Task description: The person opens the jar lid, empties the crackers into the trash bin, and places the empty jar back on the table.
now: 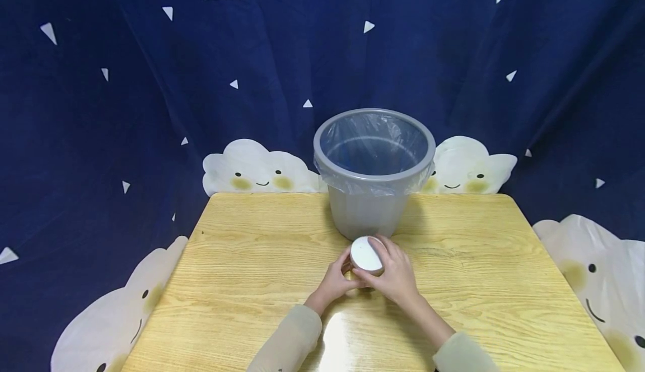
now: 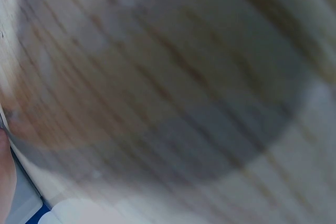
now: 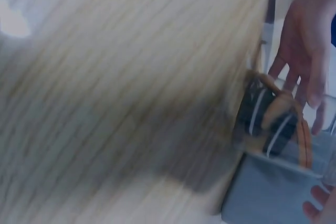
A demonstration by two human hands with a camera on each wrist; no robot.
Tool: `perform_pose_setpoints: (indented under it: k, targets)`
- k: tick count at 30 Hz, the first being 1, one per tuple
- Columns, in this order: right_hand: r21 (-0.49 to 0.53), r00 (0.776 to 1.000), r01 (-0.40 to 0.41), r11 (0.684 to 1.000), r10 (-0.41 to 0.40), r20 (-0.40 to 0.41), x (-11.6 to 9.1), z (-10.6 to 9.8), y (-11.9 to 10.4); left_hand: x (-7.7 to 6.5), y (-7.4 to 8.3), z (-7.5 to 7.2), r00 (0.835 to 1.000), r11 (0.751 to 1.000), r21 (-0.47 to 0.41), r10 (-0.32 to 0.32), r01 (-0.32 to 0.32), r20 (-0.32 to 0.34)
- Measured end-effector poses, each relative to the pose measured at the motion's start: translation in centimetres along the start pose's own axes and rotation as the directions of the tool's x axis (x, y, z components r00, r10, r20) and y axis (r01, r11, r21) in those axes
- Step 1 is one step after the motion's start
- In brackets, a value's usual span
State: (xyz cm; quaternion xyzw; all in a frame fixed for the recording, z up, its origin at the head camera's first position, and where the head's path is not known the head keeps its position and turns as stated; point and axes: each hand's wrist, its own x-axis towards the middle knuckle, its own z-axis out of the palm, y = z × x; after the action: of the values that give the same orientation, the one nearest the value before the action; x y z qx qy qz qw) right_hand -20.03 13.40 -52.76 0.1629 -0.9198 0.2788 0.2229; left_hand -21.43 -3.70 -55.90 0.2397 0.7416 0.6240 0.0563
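Note:
Both hands are at a clear jar with a white round lid, in front of the grey bin. My left hand grips the jar's side from the left. Thumb and fingers of my right hand hold the lid's edge from the right. In the right wrist view, the clear jar shows dark pieces with white stripes and orange-brown pieces inside; the left hand is beside it, and fingertips of the right hand show in the corner. Only a sliver of a hand appears in the left wrist view.
A grey bin lined with a clear bag stands at the table's back, just beyond the jar. The wooden table extends to both sides. A dark blue curtain with clouds and triangles hangs behind and around it.

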Motion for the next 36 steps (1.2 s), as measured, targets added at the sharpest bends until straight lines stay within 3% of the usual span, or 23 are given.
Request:
perform_pose_setpoints:
  k: [7, 18, 29, 36]
  targets:
    - [-0.014, 0.997, -0.059, 0.998, 0.058, -0.043, -0.4, 0.6, -0.4, 0.0, -0.2, 0.0, 1.0, 1.0, -0.007, 0.001, -0.001, 0.0]
    - [0.006, 0.996, -0.035, 0.999, 0.035, -0.077, -0.4, 0.7, -0.2, 0.0, -0.2, 0.1, 1.0, 1.0, 0.013, -0.016, 0.016, -0.003]
    - [0.064, 0.999, 0.029, 0.998, -0.027, -0.04, 0.1, 0.4, 0.7, 0.0, -0.2, 0.0, 1.0, 1.0, -0.003, -0.016, 0.016, -0.009]
    - [0.095, 0.996, 0.071, 0.993, -0.076, 0.048, 0.5, -0.1, 1.5, 0.0, -0.3, 0.0, 1.0, 1.0, -0.011, -0.012, 0.012, -0.008]
